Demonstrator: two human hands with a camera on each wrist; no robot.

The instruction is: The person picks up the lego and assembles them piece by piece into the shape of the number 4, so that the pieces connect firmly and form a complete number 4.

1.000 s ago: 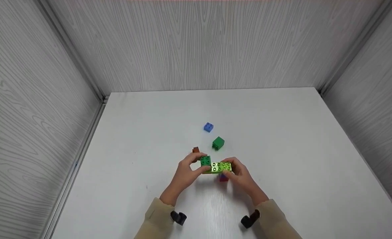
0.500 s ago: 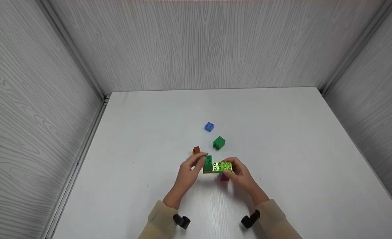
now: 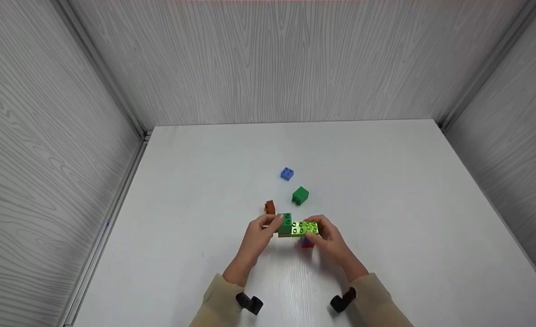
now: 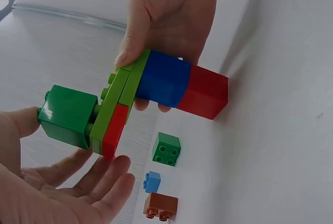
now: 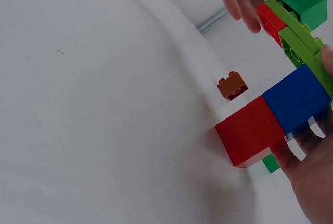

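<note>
My right hand grips a joined brick build by its lime bricks, thumb in front. Under the lime part hang a blue brick and a red brick, the red one lowest. A flat red piece sits beneath the lime row's other end. On top there is a dark green brick; lime studs show in a narrow gap under it. My left hand pinches this green brick with thumb and index finger, its other fingers spread below the build.
Beyond the hands, a brown brick, a second green brick lying on its side and a small blue brick rest on the white table. Grey wood-grain panels stand at the back and both sides.
My left thumb has moved from the front of the green brick to its left side, and the index finger has drawn back from its far edge. The right hand keeps its grip.
</note>
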